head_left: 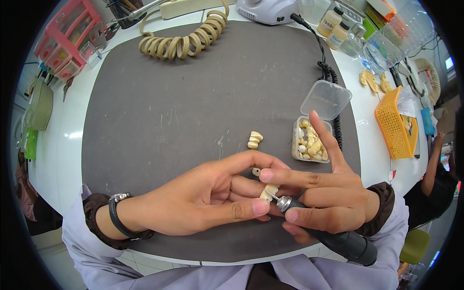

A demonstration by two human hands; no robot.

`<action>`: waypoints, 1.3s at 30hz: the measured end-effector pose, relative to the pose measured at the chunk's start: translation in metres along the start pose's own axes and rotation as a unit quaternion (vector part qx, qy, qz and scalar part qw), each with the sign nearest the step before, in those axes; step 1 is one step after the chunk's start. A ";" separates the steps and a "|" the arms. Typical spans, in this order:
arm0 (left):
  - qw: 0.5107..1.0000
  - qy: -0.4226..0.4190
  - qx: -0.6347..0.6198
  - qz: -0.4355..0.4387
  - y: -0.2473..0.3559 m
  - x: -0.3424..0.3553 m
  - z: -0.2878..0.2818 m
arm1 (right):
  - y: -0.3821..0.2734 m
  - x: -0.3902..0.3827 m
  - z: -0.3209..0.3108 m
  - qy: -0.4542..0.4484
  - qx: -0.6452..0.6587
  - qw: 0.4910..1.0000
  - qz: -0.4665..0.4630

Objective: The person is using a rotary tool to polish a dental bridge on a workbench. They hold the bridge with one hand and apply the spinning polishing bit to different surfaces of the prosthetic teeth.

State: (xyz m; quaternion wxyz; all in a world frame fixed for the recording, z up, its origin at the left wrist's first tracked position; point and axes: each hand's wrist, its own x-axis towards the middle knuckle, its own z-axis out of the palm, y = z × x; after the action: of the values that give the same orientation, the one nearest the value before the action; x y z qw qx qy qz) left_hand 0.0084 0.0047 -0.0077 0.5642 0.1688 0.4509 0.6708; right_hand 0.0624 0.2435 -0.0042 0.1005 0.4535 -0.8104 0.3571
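Between the thumb and fingers of my left hand [212, 193] is a cream dental bridge [268, 193]. My right hand [333, 193] grips a black rotary handpiece [345, 244] with a silver collar; its thin bur meets or nearly meets the bridge. My right index finger reaches across to the left fingers, while another right finger points up. Just beyond my hands lies a second cream bridge piece [254, 139], and a small tooth-coloured piece [256, 171] shows partly behind the left fingers. An open clear plastic box [295, 145] of loose tooth pieces stands past the right hand.
A grey mat [183, 106] covers the white bench. Along the back are a beige coiled hose [183, 46] and a white control unit [268, 10]. Bottles [331, 21] and a yellow basket [394, 125] stand at right, pink drawers [70, 36] at left. Another person [432, 188] sits far right.
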 end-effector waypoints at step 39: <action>0.999 0.007 0.017 -0.028 0.001 -0.002 0.001 | 0.002 -0.001 0.004 -0.006 0.023 1.000 -0.018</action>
State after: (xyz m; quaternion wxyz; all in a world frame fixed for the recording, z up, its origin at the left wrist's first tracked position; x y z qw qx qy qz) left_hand 0.0092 0.0038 -0.0061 0.5766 0.1610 0.4710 0.6479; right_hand 0.0619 0.2422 -0.0085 0.0913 0.4727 -0.7942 0.3708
